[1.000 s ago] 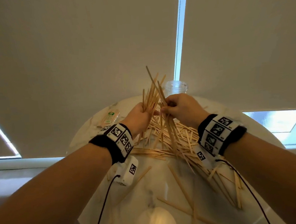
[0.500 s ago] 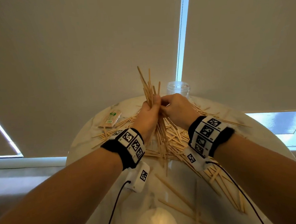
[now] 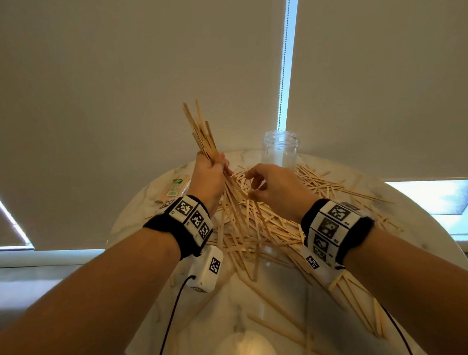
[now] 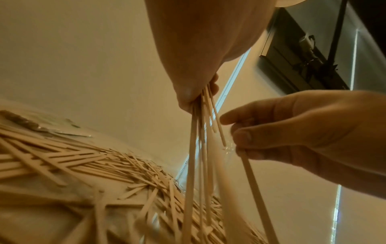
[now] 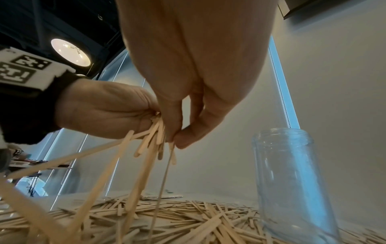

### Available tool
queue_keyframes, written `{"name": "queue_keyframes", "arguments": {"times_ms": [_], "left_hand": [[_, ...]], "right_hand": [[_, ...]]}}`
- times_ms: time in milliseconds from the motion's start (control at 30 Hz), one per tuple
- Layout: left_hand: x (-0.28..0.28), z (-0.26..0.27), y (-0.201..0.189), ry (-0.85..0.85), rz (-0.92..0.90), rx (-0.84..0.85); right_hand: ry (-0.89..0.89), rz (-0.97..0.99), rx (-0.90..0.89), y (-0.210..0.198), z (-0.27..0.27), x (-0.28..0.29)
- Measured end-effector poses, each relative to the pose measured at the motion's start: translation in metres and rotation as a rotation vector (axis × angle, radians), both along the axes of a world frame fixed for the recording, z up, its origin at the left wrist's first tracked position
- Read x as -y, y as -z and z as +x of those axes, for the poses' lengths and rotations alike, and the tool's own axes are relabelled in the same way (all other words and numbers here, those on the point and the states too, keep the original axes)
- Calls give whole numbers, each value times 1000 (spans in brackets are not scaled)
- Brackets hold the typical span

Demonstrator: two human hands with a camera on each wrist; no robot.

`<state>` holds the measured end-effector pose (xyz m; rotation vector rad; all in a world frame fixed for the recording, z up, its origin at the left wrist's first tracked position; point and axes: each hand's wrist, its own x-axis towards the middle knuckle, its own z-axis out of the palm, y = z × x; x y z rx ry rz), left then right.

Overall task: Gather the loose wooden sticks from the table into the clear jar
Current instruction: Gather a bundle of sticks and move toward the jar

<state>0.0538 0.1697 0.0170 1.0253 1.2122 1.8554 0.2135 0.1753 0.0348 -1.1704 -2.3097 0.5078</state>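
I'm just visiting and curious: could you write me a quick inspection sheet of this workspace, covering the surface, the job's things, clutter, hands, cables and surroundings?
Surface: round marble-look table, pale, glossy.
Job's things: loose wooden sticks strewn in a heap; clear jar upright at the far edge, no sticks seen inside.
Clutter: small green-printed packet at far left.
Hands: left hand grips a bundle of sticks; right hand pinches a stick beside it.
Cables: black cable hangs from the left wrist unit, another from the right.
Surroundings: lowered roller blinds, daylight at the gaps.

Pale flat wooden sticks [image 3: 259, 222] lay heaped across the table, one bundle [image 3: 202, 137] raised upright; clear jar [image 3: 280, 149] stood empty behind.
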Motion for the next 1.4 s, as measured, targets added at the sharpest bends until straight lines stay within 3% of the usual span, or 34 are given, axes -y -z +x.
{"name": "queue_keyframes", "arguments": {"times_ms": [133, 333, 400, 567, 900, 1033, 1267, 1333, 1400], "left_hand": [[4, 15, -8, 56, 32, 60], [10, 21, -12, 35, 61, 5], [12, 21, -13, 30, 57, 15], [16, 20, -21, 93, 73, 33], [13, 10, -43, 61, 154, 152], [12, 7, -45, 28, 157, 181], [5, -36, -48, -182, 100, 150], [5, -43, -42, -220, 39, 63], [11, -36, -33, -154, -49, -5]], "right_hand": [[-68, -134, 145, 1, -11, 9], [-234, -407, -5, -9, -10, 14], [-241, -373, -9, -12, -10, 16], [-22, -113, 101, -6, -7, 8], [-83, -246, -192, -10, -14, 10], [-85, -303, -99, -2, -16, 15], [-73, -169, 217, 24, 13, 9], [-29, -220, 130, 22, 21, 2], [6, -371, -141, 14, 24, -1]]}}
